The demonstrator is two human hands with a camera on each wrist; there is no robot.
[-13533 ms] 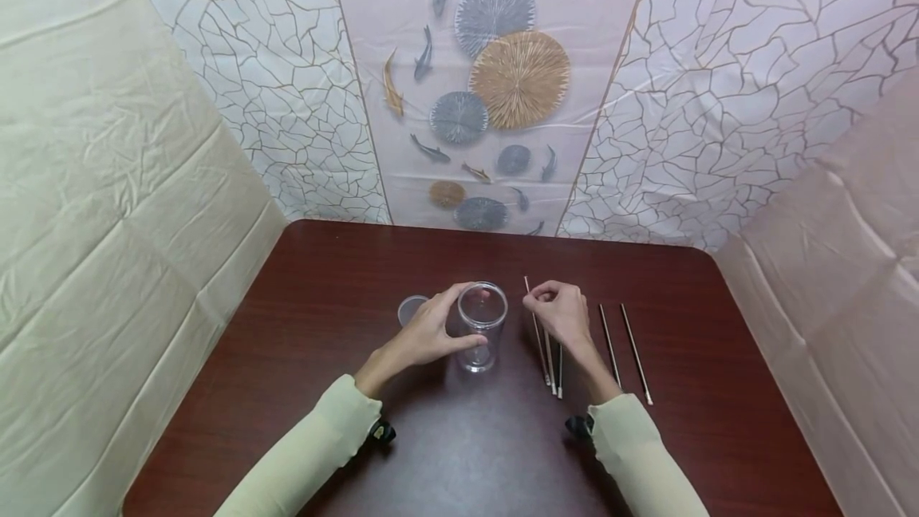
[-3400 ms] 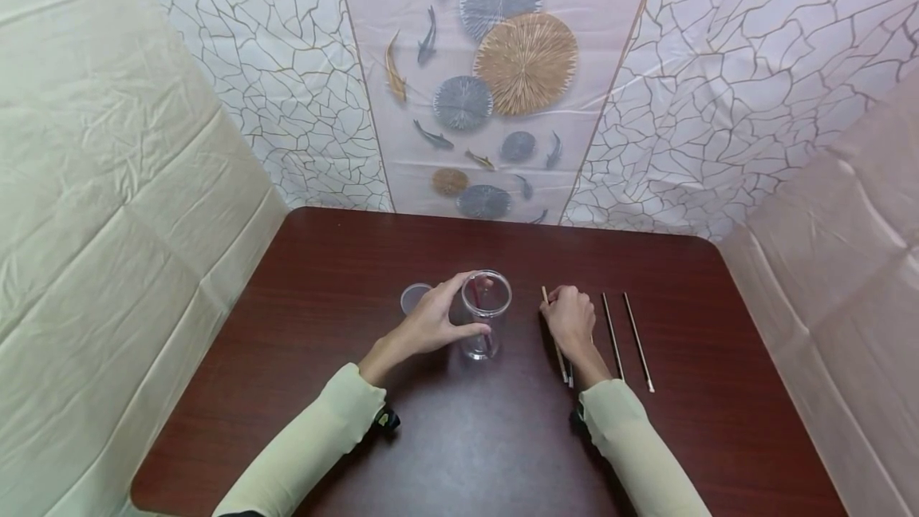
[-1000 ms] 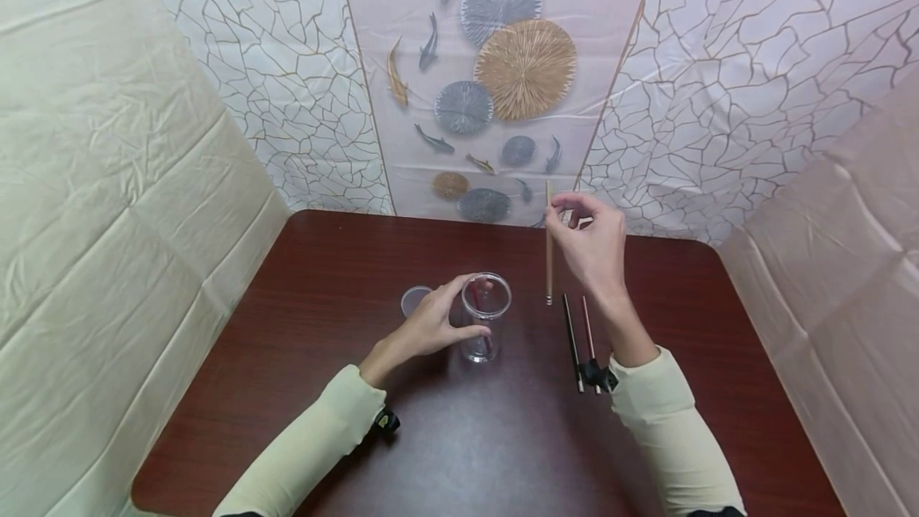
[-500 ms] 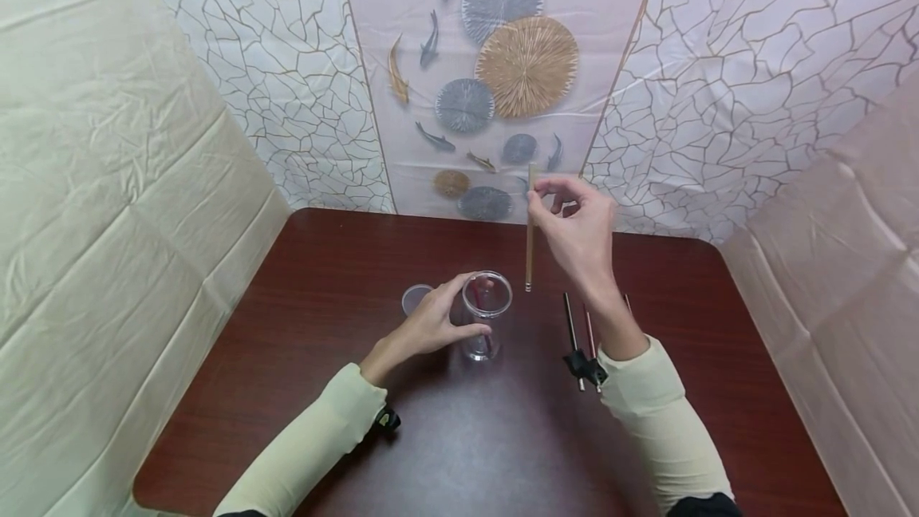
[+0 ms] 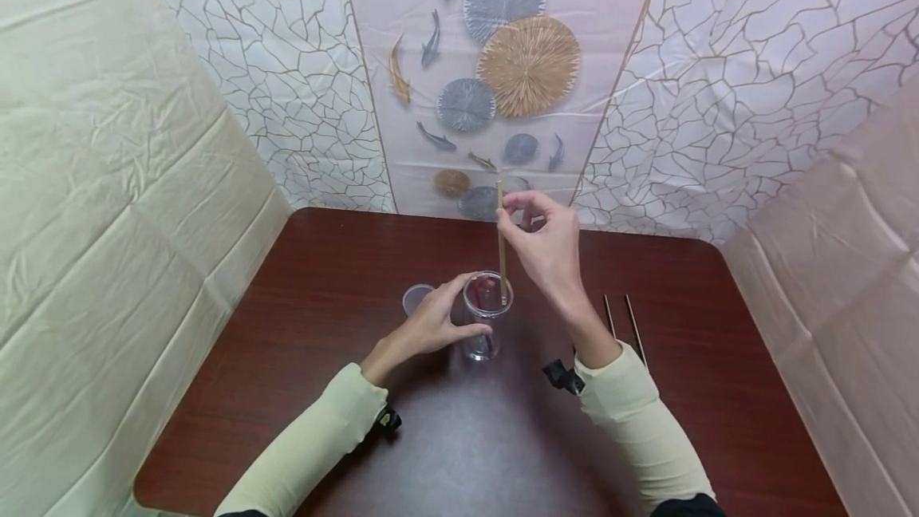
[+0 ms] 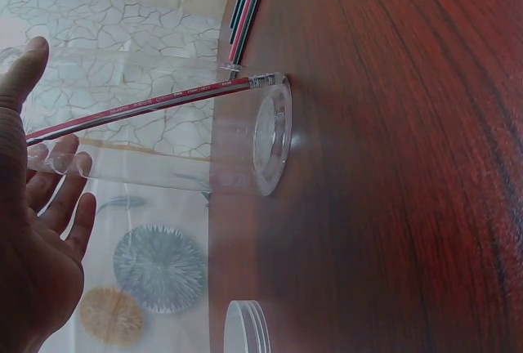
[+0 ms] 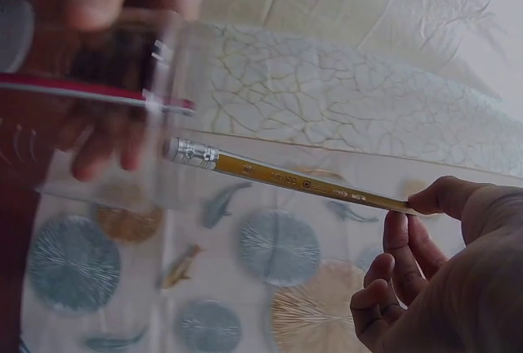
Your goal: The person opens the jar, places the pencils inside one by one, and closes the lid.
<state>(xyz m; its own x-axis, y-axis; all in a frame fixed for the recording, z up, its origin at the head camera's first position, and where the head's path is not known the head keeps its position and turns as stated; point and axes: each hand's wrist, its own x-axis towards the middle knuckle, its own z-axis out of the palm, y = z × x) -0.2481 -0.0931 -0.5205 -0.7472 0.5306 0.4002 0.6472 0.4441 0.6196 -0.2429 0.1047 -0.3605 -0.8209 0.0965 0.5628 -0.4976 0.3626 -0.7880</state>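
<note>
Head view: we see the right hand pinching a yellow pencil near its upper end, between thumb and fingertips. The pencil stands nearly vertical, eraser end down, at the mouth of a clear plastic jar. The left hand wraps the upper part of the jar, thumb on the near side, fingers on the far side. The jar stands upright on the dark red wood-grain table. We find a translucent round lid beside the left hand, and two pencils near the right forearm, partly hidden by it.

Left wrist view: we observe the transparent wall of the jar and, inside it, a tilted red pencil with dark and pale stripes, its metal ferrule at the base. Several pencils lie together on the table beyond the jar.

Right wrist view: we note the yellow pencil's golden barrel, with small printed markings we cannot read, a bright silver ferrule with crimped bands, and a pale eraser. The jar is blurred here; we cannot tell whether the eraser has passed its rim. The pinch lies at the pencil's opposite end, partly covering it.
</note>
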